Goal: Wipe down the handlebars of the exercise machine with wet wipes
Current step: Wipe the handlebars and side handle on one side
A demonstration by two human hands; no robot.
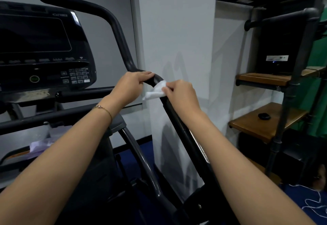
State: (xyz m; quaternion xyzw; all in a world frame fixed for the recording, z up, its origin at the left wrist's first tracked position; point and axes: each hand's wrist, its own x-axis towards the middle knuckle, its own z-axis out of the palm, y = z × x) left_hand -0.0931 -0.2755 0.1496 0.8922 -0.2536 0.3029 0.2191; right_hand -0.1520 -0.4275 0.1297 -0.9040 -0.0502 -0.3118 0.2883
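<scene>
Head view, listed near to far.

Forearms: two, bare, reaching forward. A thin gold chain bracelet [104,108] circles the left wrist.

Handlebar [177,118]: black round tube with a smooth matte skin. It rises from the lower right and curves over at a bend.

Left hand [130,87]: fingers curled over the top of the bend, gripping the tube.

Right hand [178,95]: just beside the left, thumb and fingertips pinching the wet wipe against the tube below the bend.

Wet wipe [156,92]: white, thin and crumpled. It lies on the handlebar between the two hands, with a loose corner hanging on the left side.

Console [44,47]: glossy black plastic with a dark screen. A grid of small keys [78,76] sits at its lower right corner.

Shelf [265,127]: brown wooden boards on a dark metal pipe frame, at the right. A small black oval object [264,116] lies near the middle of the lower board.
</scene>
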